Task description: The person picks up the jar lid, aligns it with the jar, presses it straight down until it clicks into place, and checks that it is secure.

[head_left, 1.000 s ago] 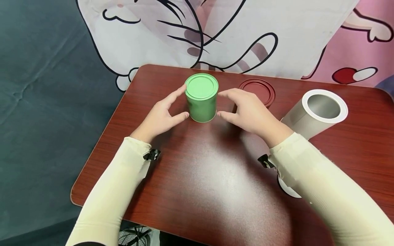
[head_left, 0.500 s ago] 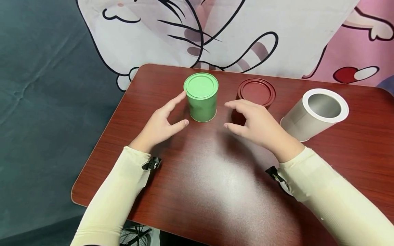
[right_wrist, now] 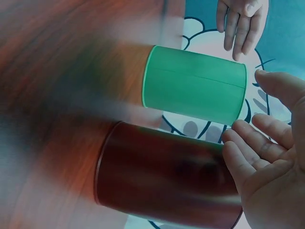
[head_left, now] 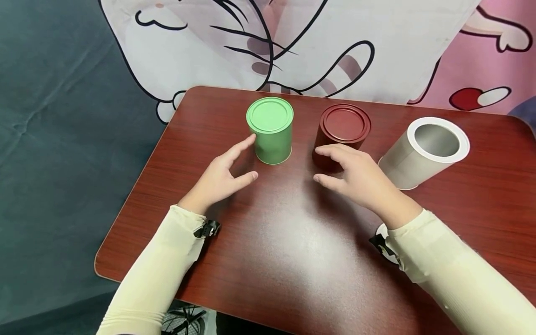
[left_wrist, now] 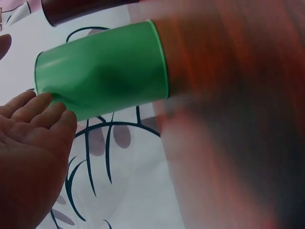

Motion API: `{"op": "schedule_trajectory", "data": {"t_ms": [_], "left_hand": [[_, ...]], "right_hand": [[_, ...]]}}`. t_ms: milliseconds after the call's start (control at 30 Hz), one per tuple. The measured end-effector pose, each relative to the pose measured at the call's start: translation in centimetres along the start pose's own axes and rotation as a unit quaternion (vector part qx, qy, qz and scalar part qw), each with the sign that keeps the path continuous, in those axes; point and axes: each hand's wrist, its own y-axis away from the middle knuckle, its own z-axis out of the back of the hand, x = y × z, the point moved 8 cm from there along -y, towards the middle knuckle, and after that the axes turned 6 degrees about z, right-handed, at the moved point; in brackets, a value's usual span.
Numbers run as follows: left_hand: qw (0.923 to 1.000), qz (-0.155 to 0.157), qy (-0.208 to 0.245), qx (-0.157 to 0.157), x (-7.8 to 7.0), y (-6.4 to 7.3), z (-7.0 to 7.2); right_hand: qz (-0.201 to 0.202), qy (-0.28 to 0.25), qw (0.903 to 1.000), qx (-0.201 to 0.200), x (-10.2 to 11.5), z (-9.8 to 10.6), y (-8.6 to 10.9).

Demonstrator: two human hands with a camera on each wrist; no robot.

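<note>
A green lidded can (head_left: 273,144) stands upright near the back of the table. My left hand (head_left: 219,179) is close to its near left side, thumb and fingers spread apart, holding nothing. In the left wrist view the fingertips overlap the edge of the green can (left_wrist: 105,71); whether they touch it I cannot tell. A dark red lidded can (head_left: 345,123) stands to the right of the green one. In front of it is my right hand (head_left: 360,179), relaxed and holding nothing, hiding part of its lower side. The right wrist view shows both cans, the dark red can (right_wrist: 167,171) nearer.
An open white cylinder (head_left: 408,160) with a hollow grey inside stands right of the cans. Partly behind the right sleeve, a white round object (head_left: 383,230) lies on the reddish-brown table (head_left: 268,260). A cartoon-printed cloth (head_left: 335,42) hangs behind the table's back edge.
Both hands have drawn back from the green can. The right hand moved right and toward me, ending in front of the dark red can; the left hand shifted slightly nearer me. The cans stay in place.
</note>
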Motion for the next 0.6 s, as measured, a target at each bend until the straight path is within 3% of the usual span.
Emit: {"op": "schedule_trajectory", "data": {"t_ms": [133,600], "left_hand": [[0.9999,-0.001,0.004,0.016,0.0,0.1,-1.2],[0.9976,-0.034,0.012,0.058,-2.5,-0.1,-4.3]], "right_hand": [[-0.003,-0.007,1.0000,-0.005,-0.3,-0.1,0.9],[0.013,-0.007,0.9991,-0.040,-0.5,0.4,3.5]]}}
